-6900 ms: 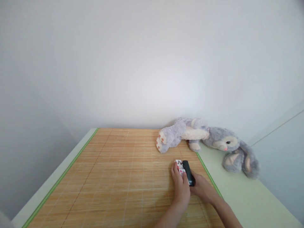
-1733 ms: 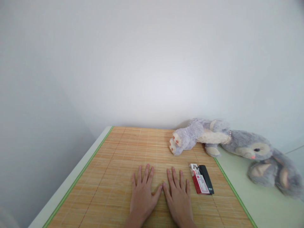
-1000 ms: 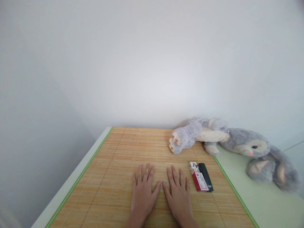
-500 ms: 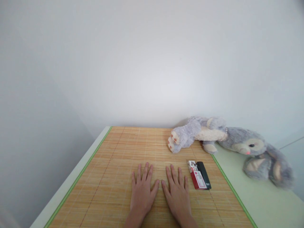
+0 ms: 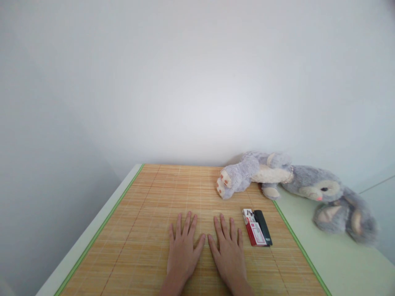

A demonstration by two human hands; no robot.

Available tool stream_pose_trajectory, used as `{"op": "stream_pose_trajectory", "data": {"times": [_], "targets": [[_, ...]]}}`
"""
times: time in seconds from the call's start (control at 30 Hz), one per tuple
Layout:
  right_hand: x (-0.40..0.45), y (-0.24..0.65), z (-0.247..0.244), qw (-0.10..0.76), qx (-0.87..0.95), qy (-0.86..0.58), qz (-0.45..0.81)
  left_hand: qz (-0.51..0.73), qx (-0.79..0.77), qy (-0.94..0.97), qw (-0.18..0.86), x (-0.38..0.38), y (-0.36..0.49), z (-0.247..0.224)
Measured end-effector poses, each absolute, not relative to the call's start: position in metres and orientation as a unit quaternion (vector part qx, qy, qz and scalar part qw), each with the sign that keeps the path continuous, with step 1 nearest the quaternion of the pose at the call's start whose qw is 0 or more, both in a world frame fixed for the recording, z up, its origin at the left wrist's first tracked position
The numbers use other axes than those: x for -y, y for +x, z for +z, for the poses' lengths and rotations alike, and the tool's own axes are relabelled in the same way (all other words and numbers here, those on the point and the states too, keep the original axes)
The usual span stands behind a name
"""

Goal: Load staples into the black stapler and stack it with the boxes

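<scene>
My left hand lies palm down on the bamboo mat, its fingers spread and holding nothing. Beside it, my right hand rests flat in the same way, with a small gap between the two thumbs. To the right of my right hand, a small red and white box lies on the mat. A black stapler-like object lies against the box's right side. Neither hand touches them.
A grey plush rabbit lies on its side across the back right, its head and ears beyond the mat's green edge on the pale table. Behind the table stands a white wall.
The whole view has shifted slightly, so everything appears a little further left. Both hands remain flat on the mat, and the objects keep their places on the table.
</scene>
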State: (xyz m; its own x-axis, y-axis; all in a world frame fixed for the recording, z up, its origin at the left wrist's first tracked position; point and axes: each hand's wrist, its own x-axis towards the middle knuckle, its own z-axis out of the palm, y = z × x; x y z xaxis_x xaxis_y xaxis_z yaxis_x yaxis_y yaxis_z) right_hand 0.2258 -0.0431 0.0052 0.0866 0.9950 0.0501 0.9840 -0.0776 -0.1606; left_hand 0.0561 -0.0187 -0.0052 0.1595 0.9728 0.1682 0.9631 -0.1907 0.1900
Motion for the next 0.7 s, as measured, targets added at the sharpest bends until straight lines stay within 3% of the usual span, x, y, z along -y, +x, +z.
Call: {"op": "stream_pose_trajectory", "data": {"times": [0.7], "targets": [[0.0428, 0.2260, 0.0072, 0.076, 0.675, -0.733, 0.038, 0.130, -0.640, 0.757, 0.019, 0.0178, 0.0570, -0.0036]]}}
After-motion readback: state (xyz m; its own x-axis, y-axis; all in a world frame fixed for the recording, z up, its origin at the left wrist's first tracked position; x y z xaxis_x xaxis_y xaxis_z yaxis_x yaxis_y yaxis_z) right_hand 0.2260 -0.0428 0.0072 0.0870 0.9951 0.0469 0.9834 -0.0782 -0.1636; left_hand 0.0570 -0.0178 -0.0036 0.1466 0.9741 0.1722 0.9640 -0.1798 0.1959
